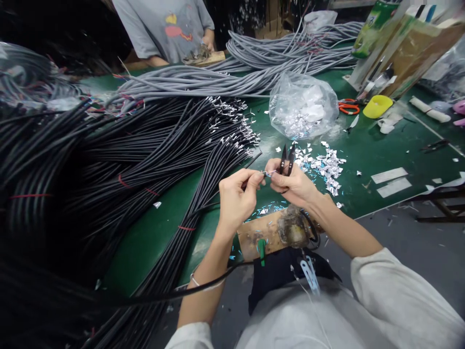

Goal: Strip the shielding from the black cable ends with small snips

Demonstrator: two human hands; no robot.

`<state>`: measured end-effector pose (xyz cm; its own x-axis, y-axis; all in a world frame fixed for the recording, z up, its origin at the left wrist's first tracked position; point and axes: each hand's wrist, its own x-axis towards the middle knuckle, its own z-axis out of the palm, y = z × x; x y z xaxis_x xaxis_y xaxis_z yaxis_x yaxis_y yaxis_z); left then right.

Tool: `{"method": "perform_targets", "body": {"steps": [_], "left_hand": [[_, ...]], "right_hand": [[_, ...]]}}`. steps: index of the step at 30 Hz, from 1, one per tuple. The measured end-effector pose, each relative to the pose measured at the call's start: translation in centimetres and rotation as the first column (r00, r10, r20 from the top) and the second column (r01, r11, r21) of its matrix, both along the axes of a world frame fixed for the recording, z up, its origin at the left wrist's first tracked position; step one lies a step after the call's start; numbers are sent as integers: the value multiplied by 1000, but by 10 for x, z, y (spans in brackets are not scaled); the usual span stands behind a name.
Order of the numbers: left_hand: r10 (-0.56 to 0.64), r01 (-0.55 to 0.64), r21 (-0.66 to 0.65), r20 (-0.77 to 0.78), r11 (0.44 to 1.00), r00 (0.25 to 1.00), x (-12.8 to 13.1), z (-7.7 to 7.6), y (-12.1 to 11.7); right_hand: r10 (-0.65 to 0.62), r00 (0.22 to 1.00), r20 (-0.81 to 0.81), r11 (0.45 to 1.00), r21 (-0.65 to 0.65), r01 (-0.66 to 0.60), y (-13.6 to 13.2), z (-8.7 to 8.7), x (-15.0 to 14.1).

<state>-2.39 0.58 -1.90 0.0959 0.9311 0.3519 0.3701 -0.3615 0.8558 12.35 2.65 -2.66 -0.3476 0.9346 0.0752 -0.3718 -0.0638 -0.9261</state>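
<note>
My left hand [238,198] is closed in a pinch on the thin wires [268,173] at the end of a cable. Thumb and fingertips of my right hand [296,184] meet the same wires from the other side. Tucked in that right hand is a pair of black thread snips [287,159], blades pointing up and apart. A black cable [207,287] crosses over my left forearm; its link to the pinched wires is hidden by the hand. Below my hands lies a wooden board [250,238] with a dirty metal fixture [293,227] and a green clip [261,249].
Bundled black cables [152,140] with stripped ends fill the left; grey cables [196,80] lie behind. A plastic bag [303,104] of scraps, foil scraps [327,167], orange scissors [348,106] and a yellow cup-like piece [378,106] are to the right. Another person [170,29] works opposite.
</note>
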Motion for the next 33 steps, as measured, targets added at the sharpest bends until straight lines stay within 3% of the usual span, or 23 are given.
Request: {"method": "perform_targets", "body": {"steps": [1, 3, 5, 6, 8, 10, 12, 14, 16, 18, 19, 21, 23, 25, 27, 30, 31, 33], "left_hand": [[-47, 50, -77, 45, 996, 998, -1, 0, 1], [-64, 73, -144, 72, 987, 995, -1, 0, 1], [11, -9, -69, 25, 998, 1000, 1, -1, 0], [60, -60, -2, -2, 998, 998, 2, -1, -1], [132, -129, 97, -26, 987, 991, 5, -2, -1], [144, -143, 79, -7, 987, 990, 6, -4, -1], [102, -101, -35, 37, 994, 994, 5, -6, 0], [24, -11, -165, 80, 986, 997, 3, -6, 1], [-35, 65, -246, 124, 967, 992, 0, -5, 1], [-39, 83, -268, 163, 960, 986, -1, -3, 0], [-27, 74, -267, 177, 961, 984, -1, -2, -1], [-6, 55, -257, 186, 965, 982, 0, -1, -2], [4, 38, -237, 174, 971, 985, 1, 0, -3], [13, 16, -205, 137, 979, 990, 3, 0, -3], [34, -19, -156, 97, 988, 995, 5, 0, -4], [20, -1, -149, 126, 989, 992, 3, 0, -3], [0, 25, -173, 142, 985, 990, 2, 0, -2], [-36, 70, -233, 149, 970, 988, 1, 0, -1]], "right_hand": [[4, 1000, 28, 998, 55, -6, 1, 0, 1], [-149, 980, 135, 966, 233, 115, 3, 1, 3], [-339, 918, 205, 903, 345, 256, 4, 3, 4], [-373, 903, 213, 898, 325, 295, 4, 3, 4], [-282, 940, 190, 954, 162, 254, 2, 2, 2], [-114, 983, 147, 993, 32, 110, 1, 1, -1], [-81, 979, 188, 991, 118, 60, 0, 0, -1], [-245, 926, 287, 928, 347, 138, 1, 0, 2], [-453, 834, 315, 821, 512, 252, 3, 0, 7], [-578, 770, 269, 762, 515, 392, 5, 1, 13], [-602, 761, 242, 758, 474, 449, 6, 2, 15], [-563, 790, 242, 802, 391, 451, 5, 4, 16], [-433, 849, 303, 880, 348, 324, 3, 6, 13], [-348, 883, 314, 921, 291, 259, 1, 6, 8], [-282, 926, 250, 955, 169, 244, 0, 4, 4], [-94, 984, 151, 996, 21, 92, 0, 1, 2], [-83, 983, 162, 995, 59, 75, 0, 1, 2], [-238, 937, 257, 947, 276, 165, -1, 3, 3]]}}
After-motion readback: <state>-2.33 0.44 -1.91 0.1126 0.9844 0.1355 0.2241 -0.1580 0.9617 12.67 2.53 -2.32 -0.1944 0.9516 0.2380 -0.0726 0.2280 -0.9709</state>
